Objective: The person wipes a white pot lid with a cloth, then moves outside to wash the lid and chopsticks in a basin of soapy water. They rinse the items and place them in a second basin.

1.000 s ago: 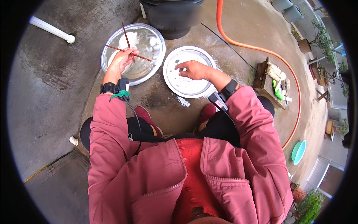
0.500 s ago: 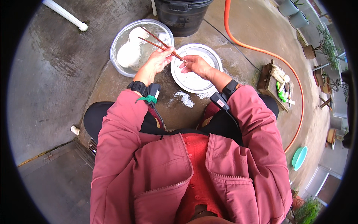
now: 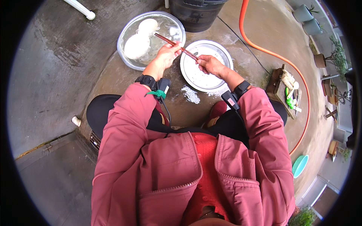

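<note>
Presently both hands grip the chopsticks (image 3: 175, 46): left hand (image 3: 165, 56) mid-shaft, right hand (image 3: 209, 64) at the near-right end, axis running far-left.

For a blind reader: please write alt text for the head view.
Seen from above, a person in a pink jacket holds a pair of reddish-brown chopsticks with the left hand and right hand, above a round metal basin of water holding white dishes and a shallow round metal tray on wet concrete.
</note>
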`<state>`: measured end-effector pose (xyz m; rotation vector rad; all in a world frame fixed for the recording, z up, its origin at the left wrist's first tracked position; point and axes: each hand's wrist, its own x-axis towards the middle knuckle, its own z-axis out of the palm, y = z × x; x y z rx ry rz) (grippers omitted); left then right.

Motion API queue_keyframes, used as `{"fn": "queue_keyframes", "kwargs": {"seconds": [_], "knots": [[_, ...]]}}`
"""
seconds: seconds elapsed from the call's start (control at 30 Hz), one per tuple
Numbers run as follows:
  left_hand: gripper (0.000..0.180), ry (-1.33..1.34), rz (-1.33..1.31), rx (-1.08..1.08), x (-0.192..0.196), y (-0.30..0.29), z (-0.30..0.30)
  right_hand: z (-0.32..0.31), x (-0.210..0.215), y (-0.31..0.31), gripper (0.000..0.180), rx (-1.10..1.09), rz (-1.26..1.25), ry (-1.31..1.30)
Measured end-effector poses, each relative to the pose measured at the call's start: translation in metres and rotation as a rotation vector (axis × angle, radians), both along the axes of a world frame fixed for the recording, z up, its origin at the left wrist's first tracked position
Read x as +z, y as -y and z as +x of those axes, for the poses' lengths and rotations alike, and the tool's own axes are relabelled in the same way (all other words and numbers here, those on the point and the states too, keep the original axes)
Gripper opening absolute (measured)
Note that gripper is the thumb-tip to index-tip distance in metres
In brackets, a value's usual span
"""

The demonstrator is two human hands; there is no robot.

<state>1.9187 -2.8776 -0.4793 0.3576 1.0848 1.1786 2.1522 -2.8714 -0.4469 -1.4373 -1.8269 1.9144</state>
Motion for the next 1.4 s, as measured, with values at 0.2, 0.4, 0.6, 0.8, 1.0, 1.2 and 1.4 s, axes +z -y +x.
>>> {"fn": "queue_keyframes", "kwargs": {"seconds": [0.2,0.4,0.6,0.8,1.0,1.2,1.4], "knots": [[0.017,-0.064,-0.053,0.307,-0.03,-0.015,-0.049,0.025,-0.021,-0.024,0.027,0.244,0.289,0.166],[0.014,-0.066,-0.109,0.525,-0.038,-0.018,-0.079,0.062,-0.043,-0.052,0.046,0.21,0.373,0.452],[0.016,-0.116,-0.091,0.164,-0.043,-0.01,-0.064,0.056,-0.137,-0.051,0.046,0.037,0.167,0.43],[0.016,-0.32,-0.22,-0.106,-0.053,0.007,-0.044,0.037,-0.198,-0.016,0.036,0.211,0.054,0.526],[0.02,-0.497,-0.28,-0.381,-0.076,0.012,-0.032,0.075,-0.183,-0.031,0.043,-0.146,0.028,0.346],[0.021,-0.516,-0.2,-0.538,-0.084,0.015,-0.017,0.079,-0.197,-0.006,0.044,-0.254,-0.077,0.356],[0.025,-0.464,-0.197,-0.56,-0.086,0.019,-0.021,0.046,-0.196,0.006,0.014,-0.577,-0.359,0.008]]}}
